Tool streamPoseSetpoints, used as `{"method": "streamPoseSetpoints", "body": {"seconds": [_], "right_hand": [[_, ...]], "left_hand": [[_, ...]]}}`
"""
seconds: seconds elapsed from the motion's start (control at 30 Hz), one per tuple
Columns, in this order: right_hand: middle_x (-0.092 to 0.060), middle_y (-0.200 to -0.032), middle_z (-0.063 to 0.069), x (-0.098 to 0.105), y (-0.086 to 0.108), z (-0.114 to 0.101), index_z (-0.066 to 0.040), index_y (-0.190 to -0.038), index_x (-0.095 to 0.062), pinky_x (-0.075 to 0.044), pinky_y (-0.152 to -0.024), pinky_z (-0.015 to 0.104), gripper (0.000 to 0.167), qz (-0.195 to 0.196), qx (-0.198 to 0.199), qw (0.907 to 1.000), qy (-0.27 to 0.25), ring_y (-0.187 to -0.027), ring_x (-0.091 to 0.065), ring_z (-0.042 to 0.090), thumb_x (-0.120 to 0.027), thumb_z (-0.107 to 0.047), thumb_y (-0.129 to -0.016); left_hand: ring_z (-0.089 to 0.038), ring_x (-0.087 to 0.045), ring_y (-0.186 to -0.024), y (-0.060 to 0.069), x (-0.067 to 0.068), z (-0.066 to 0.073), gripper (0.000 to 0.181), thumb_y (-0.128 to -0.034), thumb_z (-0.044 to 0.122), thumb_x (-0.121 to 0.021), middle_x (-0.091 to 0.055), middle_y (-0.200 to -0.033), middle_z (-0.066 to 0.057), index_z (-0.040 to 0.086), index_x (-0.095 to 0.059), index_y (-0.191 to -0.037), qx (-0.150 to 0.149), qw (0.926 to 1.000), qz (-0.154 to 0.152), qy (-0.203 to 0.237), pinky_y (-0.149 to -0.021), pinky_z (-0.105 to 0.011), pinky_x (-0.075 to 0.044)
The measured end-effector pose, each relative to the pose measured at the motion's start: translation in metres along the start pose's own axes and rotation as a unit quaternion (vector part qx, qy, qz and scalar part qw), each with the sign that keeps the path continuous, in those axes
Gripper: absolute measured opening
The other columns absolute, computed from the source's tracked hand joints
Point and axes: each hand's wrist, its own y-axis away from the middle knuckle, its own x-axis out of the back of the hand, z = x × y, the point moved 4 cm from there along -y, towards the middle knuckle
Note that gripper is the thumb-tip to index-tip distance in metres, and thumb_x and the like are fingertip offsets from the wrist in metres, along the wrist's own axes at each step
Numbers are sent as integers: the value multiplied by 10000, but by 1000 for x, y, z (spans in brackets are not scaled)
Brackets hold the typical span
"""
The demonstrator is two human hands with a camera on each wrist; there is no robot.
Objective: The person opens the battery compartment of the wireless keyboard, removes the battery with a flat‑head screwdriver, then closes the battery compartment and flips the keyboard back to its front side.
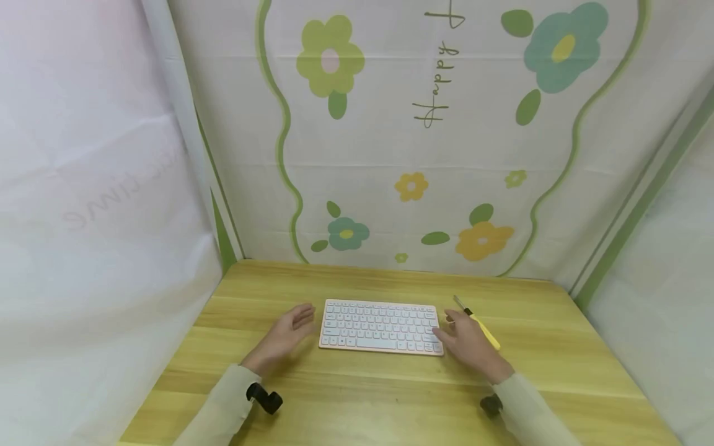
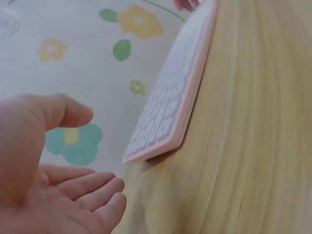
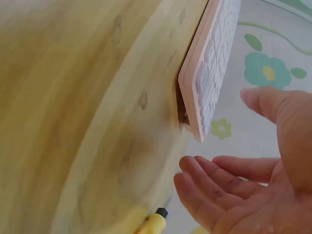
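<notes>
A white keyboard [image 1: 382, 327] with a pink edge lies flat on the wooden table. Just off its left end is my left hand [image 1: 287, 333], fingers loosely extended and holding nothing. In the left wrist view, a gap shows between the left hand [image 2: 73, 195] and the keyboard [image 2: 168, 107]. At the other end, my right hand [image 1: 468, 341] is beside the keyboard's right edge, thumb over the corner keys in the head view. The right wrist view shows the right hand [image 3: 243, 190] with relaxed fingers, apart from the keyboard [image 3: 202, 78].
A screwdriver [image 1: 486, 331] with a yellow and black handle lies just beyond the right hand, partly hidden by it. The wooden table [image 1: 357, 402] ends at a flower-printed cloth [image 1: 379, 142] at the back. White cloth walls [image 1: 100, 217] stand on both sides.
</notes>
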Motion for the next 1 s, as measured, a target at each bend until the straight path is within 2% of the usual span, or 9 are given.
{"method": "streamPoseSetpoints", "body": {"seconds": [0.1,0.2,0.37,0.5,0.6,0.7,1.0], "right_hand": [[-683,-1296,294,-3,-3,6,154,-1442,-504,-588,-1003,531,659,-64,-429,9983,-390,-1171,-704,409,-713,-303,-1015],[-707,-1263,282,-5,-5,11,151,-1409,-546,-603,-978,500,625,-78,-721,9947,-733,-1152,-719,393,-711,-304,-1014],[-713,-1265,298,-7,-9,17,134,-1332,-627,-611,-954,479,570,-54,-848,9913,-1004,-1144,-725,382,-716,-328,-1010],[-728,-1247,273,-8,-13,16,116,-1309,-654,-611,-950,463,544,-74,-904,9903,-1054,-1138,-725,354,-726,-329,-1005],[-735,-1236,264,-8,-16,14,111,-1307,-660,-609,-953,464,529,-83,-923,9896,-1101,-1140,-721,351,-728,-316,-1004],[-746,-1208,245,-9,-17,11,107,-1296,-670,-614,-936,451,505,-107,-932,9889,-1156,-1117,-725,335,-733,-297,-1001],[-772,-1149,173,-13,-21,10,57,-1247,-718,-614,-892,400,438,-96,-1127,9848,-1320,-1057,-722,247,-762,-283,-974]], "left_hand": [[-420,-416,-1533,-4,-3,-6,709,-1074,297,-623,-427,-1647,-229,-9,-310,-1632,320,9977,116,592,-1247,-563,-365],[-427,-419,-1528,-9,-7,-12,669,-1073,226,-612,-425,-1636,-260,-40,-320,-1614,547,9914,264,1161,-1248,-548,-364],[-441,-355,-1556,-12,-14,-20,619,-1104,140,-538,-353,-1646,-325,-110,-268,-1601,561,9769,218,2050,-1263,-530,-335],[-432,-319,-1570,-13,-18,-22,605,-1132,106,-463,-302,-1656,-346,-138,-184,-1610,434,9650,-74,2586,-1266,-494,-331],[-424,-340,-1561,-15,-21,-21,601,-1135,98,-451,-305,-1653,-345,-133,-172,-1614,386,9621,-172,2694,-1241,-445,-380],[-410,-375,-1547,-16,-22,-21,592,-1134,102,-457,-329,-1647,-329,-119,-196,-1616,452,9628,-133,2662,-1219,-417,-418],[-425,-402,-1531,-16,-25,-18,577,-1129,92,-467,-360,-1629,-336,-124,-225,-1606,553,9632,22,2631,-1224,-458,-414]]}}
